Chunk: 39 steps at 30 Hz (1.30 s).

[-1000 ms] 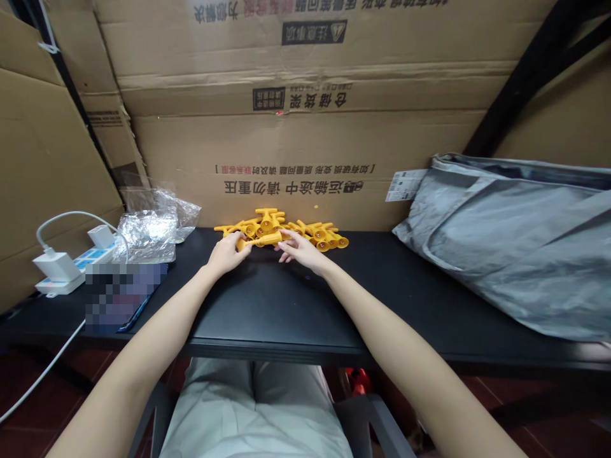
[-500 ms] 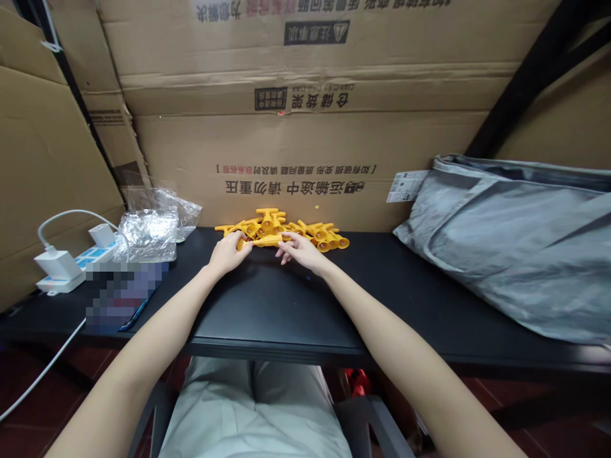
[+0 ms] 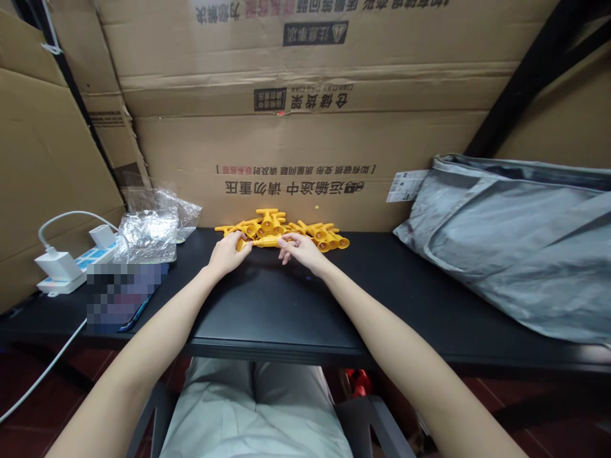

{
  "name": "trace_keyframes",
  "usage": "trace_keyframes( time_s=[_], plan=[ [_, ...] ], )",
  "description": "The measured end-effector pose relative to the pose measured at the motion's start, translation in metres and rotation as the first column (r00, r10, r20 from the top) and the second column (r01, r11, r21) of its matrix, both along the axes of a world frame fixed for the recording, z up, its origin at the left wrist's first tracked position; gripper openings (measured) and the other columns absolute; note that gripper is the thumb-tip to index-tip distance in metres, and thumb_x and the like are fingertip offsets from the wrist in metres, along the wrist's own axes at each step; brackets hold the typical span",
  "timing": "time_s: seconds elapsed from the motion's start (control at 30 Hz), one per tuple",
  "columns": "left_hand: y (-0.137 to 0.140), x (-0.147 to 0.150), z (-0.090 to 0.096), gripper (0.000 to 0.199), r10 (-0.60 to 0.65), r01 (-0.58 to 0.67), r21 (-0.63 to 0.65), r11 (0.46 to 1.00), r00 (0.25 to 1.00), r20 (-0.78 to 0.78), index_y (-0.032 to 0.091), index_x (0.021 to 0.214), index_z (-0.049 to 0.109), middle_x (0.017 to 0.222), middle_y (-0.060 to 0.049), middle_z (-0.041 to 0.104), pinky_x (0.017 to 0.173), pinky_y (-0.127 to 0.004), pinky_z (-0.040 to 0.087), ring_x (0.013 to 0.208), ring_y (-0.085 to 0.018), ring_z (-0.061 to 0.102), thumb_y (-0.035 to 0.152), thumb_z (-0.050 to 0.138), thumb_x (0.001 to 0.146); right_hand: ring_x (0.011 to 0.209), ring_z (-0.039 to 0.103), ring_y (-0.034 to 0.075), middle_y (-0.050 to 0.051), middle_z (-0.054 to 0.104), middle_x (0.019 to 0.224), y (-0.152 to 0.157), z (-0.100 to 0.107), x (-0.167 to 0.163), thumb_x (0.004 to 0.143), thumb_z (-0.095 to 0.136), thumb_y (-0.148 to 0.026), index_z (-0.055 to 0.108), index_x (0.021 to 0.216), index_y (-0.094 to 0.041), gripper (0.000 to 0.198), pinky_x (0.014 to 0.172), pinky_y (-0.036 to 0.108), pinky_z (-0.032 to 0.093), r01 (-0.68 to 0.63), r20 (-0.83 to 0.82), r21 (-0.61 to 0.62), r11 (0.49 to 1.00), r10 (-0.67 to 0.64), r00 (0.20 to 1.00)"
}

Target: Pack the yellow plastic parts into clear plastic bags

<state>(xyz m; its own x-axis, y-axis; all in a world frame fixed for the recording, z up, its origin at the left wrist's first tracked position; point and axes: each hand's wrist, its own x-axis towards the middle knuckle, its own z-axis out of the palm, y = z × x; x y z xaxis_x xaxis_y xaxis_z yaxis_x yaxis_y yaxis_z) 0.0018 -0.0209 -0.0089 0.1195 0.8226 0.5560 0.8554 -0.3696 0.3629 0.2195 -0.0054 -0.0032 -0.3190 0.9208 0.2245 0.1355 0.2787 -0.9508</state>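
Note:
A yellow plastic piece (image 3: 268, 242) lies level between my two hands, just above the black table's far side. It has a thicker body and a narrow neck toward the left. My left hand (image 3: 230, 252) pinches its cup-like left end, and the fingers partly cover it. At the right end, the thumb and fingers of my right hand (image 3: 300, 249) are closed on the body. Whether this is one part or two joined parts, I cannot tell. Right behind both hands is a pile of yellow T-handled pieces with cup-shaped ends (image 3: 267, 222), spreading to the right.
Upright cardboard (image 3: 305, 140) backs the black table (image 3: 281, 305). To the left are a white power strip (image 3: 79, 259) with chargers, clear plastic wrapping (image 3: 147, 232) and a blurred flat object (image 3: 126, 296). A grey bag (image 3: 506, 248) fills the right side.
The fingers of my right hand have shifted slightly on the yellow piece. My left hand and the pile stay where they were.

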Motion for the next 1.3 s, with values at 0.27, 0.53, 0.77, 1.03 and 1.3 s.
trace_keyframes(
  time_s=[0.27, 0.53, 0.77, 1.03, 1.3],
  plan=[
    [-0.003, 0.003, 0.001, 0.023, -0.007, 0.007, 0.018, 1.0, 1.0, 0.0, 0.02, 0.093, 0.06, 0.094, -0.006, 0.066, 0.075, -0.029, 0.045, 0.084, -0.018, 0.06, 0.037, 0.048, 0.085, 0.041, 0.057, 0.011, 0.001, 0.062, 0.054, -0.001, 0.002, -0.001, 0.066, 0.068, -0.061, 0.052, 0.067, -0.015, 0.049, 0.047, 0.022, 0.042, 0.011, -0.062, -0.04, 0.999, -0.014, 0.998],
    [0.0, 0.001, 0.002, 0.022, 0.013, -0.013, -0.014, 1.0, 1.0, -0.015, 0.02, 0.094, 0.06, 0.094, -0.006, 0.066, 0.075, -0.03, 0.045, 0.083, -0.019, 0.06, 0.035, 0.046, 0.085, 0.048, 0.061, 0.01, 0.005, 0.066, 0.07, 0.003, -0.002, -0.001, 0.077, 0.062, -0.053, 0.057, 0.081, -0.014, 0.039, 0.05, 0.022, 0.045, 0.041, 0.013, -0.029, 0.999, -0.041, 0.999],
    [0.001, 0.001, 0.001, 0.021, 0.041, -0.041, -0.008, 0.999, 0.999, -0.016, 0.021, 0.09, 0.06, 0.093, -0.005, 0.066, 0.074, -0.029, 0.045, 0.081, -0.018, 0.06, 0.036, 0.046, 0.085, 0.055, 0.062, 0.013, 0.0, 0.061, 0.079, 0.005, -0.006, 0.001, 0.072, 0.069, -0.038, 0.05, 0.106, -0.019, 0.043, 0.066, 0.032, 0.052, -0.044, 0.066, 0.132, 0.99, 0.035, 0.997],
    [-0.004, 0.004, 0.001, 0.019, 0.039, -0.037, 0.052, 0.998, 0.999, -0.038, 0.02, 0.089, 0.059, 0.094, -0.006, 0.065, 0.073, -0.028, 0.045, 0.084, -0.018, 0.06, 0.034, 0.047, 0.085, 0.054, 0.062, 0.015, 0.001, 0.063, 0.071, 0.001, -0.005, 0.002, 0.068, 0.067, -0.056, 0.051, 0.081, -0.02, 0.042, 0.065, 0.033, 0.05, -0.035, 0.064, 0.174, 0.984, 0.024, 0.998],
    [-0.008, 0.009, 0.004, 0.019, 0.054, -0.049, 0.091, 0.995, 0.997, -0.057, 0.02, 0.091, 0.059, 0.097, -0.006, 0.064, 0.075, -0.027, 0.045, 0.087, -0.018, 0.06, 0.034, 0.048, 0.085, 0.035, 0.046, 0.009, -0.001, 0.055, 0.048, -0.01, 0.007, -0.005, 0.073, 0.058, -0.064, 0.047, 0.056, -0.019, 0.049, 0.047, 0.026, 0.04, 0.06, 0.036, 0.088, 0.994, -0.063, 0.997]
  ],
)
